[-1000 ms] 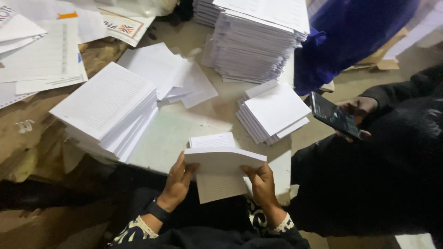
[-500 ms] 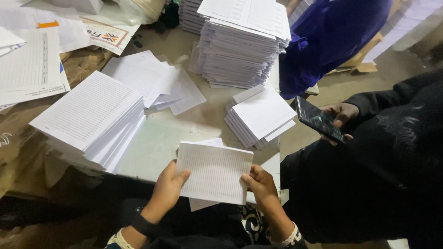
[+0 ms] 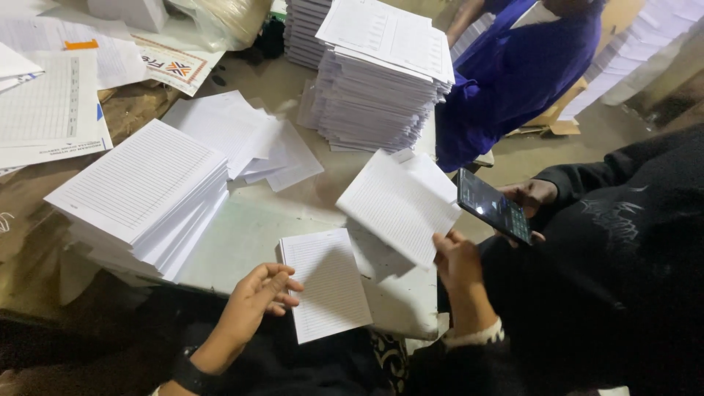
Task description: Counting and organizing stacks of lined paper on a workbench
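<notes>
Here, lined sheets (image 3: 400,204) and booklet (image 3: 326,282) under both hands

Lined sheets (image 3: 400,205) lifted, tilted

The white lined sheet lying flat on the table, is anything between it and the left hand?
Nothing visible. The left hand lies right beside the flat white lined sheet, fingers at its left edge. The right hand holds up another lined sheet.

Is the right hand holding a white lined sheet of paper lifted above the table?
Yes, the right hand grips the lower edge of a white lined sheet of paper, raised and tilted above the pale table.
</notes>
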